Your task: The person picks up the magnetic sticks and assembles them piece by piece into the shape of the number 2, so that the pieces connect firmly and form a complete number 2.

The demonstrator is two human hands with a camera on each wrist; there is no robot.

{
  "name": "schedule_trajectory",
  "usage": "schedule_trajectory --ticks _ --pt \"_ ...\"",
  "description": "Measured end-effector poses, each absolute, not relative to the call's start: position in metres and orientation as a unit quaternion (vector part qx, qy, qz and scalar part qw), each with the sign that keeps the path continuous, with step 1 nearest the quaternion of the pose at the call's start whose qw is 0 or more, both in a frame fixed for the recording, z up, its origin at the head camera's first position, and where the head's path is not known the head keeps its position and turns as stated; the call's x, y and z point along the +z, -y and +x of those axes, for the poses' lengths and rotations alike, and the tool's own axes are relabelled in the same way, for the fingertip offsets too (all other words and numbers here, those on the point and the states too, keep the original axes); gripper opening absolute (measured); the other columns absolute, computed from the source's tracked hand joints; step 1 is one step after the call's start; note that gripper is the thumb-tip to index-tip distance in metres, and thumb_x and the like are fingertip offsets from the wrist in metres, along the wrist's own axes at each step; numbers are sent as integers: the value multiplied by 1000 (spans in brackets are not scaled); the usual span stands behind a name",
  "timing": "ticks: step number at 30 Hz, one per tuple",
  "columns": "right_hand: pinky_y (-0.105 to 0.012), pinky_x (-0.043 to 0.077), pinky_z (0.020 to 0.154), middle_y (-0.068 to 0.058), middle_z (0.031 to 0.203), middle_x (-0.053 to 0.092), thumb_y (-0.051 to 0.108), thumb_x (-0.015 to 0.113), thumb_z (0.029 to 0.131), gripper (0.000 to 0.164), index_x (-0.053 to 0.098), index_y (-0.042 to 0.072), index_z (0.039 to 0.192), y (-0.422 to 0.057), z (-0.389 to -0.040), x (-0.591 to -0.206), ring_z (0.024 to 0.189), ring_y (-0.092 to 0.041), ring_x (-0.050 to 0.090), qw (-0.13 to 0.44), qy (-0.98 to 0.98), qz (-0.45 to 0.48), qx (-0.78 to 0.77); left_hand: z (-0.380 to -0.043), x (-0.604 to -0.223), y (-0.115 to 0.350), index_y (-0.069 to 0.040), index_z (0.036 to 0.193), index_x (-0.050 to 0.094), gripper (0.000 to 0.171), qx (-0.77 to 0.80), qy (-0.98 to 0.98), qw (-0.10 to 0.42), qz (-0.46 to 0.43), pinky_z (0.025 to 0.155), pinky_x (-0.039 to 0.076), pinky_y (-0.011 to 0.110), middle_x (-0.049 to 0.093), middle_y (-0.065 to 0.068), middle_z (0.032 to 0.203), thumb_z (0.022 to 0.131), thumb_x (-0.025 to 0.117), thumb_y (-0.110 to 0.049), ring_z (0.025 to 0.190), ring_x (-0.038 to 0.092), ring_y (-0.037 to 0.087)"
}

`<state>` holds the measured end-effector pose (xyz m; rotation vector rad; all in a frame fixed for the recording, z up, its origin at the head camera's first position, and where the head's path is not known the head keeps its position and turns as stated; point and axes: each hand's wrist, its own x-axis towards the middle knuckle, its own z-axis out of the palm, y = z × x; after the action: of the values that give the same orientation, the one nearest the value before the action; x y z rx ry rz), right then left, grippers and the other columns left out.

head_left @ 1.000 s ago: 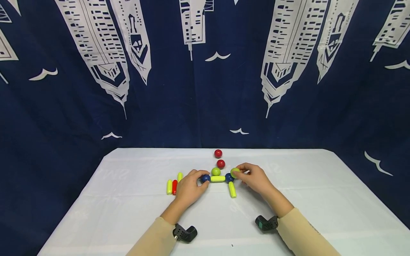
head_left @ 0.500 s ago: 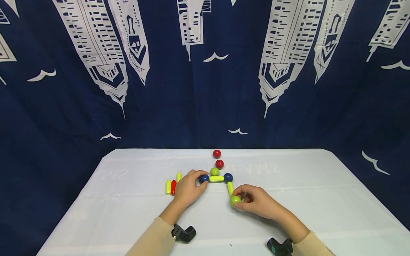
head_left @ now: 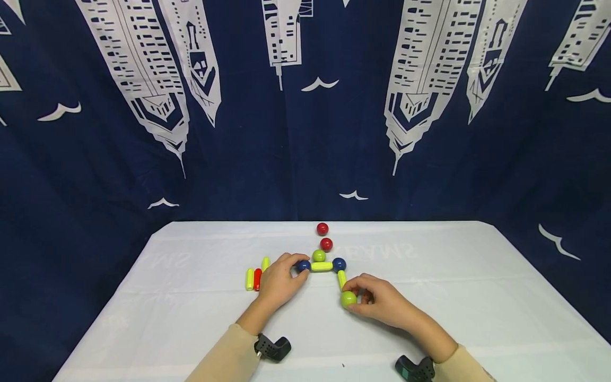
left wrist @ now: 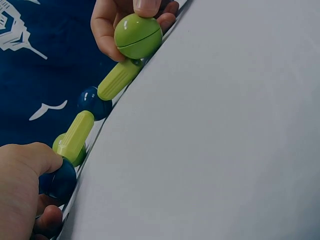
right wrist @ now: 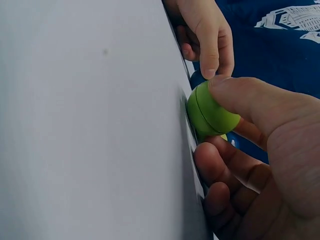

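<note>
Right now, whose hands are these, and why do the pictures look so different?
No robot here: it's a person's bare left hand and right hand. The wide picture comes from a camera on the head; the two tilted ones come from a camera on each wrist. On the white table lie two red balls, plus loose sticks beside the left hand. The left hand pinches a blue ball. Next come a yellow stick, another blue ball, a second yellow stick, then the green ball the right hand holds.
</note>
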<state>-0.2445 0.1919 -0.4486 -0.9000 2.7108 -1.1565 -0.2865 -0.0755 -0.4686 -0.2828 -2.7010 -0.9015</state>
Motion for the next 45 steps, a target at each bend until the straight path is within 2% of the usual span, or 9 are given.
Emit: schedule_trajectory --ticks 8,13,16,19,24,30,36,45 --pt "-20 50 67 5 99 60 19 79 85 37 66 19 120 -191 -248 -450 75 -2 54 32 -882 -299 -363 -288 -469 78 -32 116 71 28 -313 935 135 -93 61 39 22 69 -5 106 88 72 -33 76 56 9" --pt "-20 50 68 0 106 58 21 78 86 47 60 18 130 -194 -248 -444 76 -3 55 66 -876 -313 -361 -288 -469 78 -32 116 71 28 -311 936 136 -92 62 40 22 69 -5 105 88 73 -32 78 58 9" --pt "-21 49 70 -4 111 57 12 73 88 52 55 18 137 -200 -250 -439 80 -7 55 85 -871 -327 -356 -289 -470 77 -32 116 71 28 -312 935 139 -95 63 41 23 69 -4 105 88 73 -33 80 60 10" --pt "-22 48 74 -5 113 59 1 64 90 55 53 20 140 -202 -257 -435 85 -9 54 75 -876 -335 -339 -289 -470 78 -32 115 71 28 -312 935 141 -96 65 42 24 69 -5 105 88 72 -33 84 63 12" --pt "-24 49 78 1 102 61 -1 59 94 45 61 24 132 -193 -276 -435 88 -7 54 53 -891 -342 -295 -290 -471 78 -32 116 72 28 -312 935 140 -93 66 42 24 70 -4 107 88 73 -32 86 63 12" --pt "-23 45 75 6 91 57 4 60 97 36 66 26 125 -190 -291 -434 85 -9 53 111 -884 -338 -303 -291 -471 76 -32 117 71 29 -310 936 131 -100 58 37 22 69 -5 107 88 72 -34 70 52 7" --pt "-27 42 79 7 89 55 8 56 100 34 66 31 123 -191 -300 -433 88 -12 53 159 -875 -340 -306 -291 -469 76 -32 116 71 29 -308 937 137 -96 58 36 22 68 -5 104 88 73 -33 69 50 6" --pt "-31 42 84 9 93 60 8 54 101 31 67 34 112 -188 -304 -433 92 -14 54 158 -884 -343 -276 -290 -469 76 -32 117 71 28 -311 936 133 -99 58 37 22 68 -5 105 88 72 -33 70 51 7"
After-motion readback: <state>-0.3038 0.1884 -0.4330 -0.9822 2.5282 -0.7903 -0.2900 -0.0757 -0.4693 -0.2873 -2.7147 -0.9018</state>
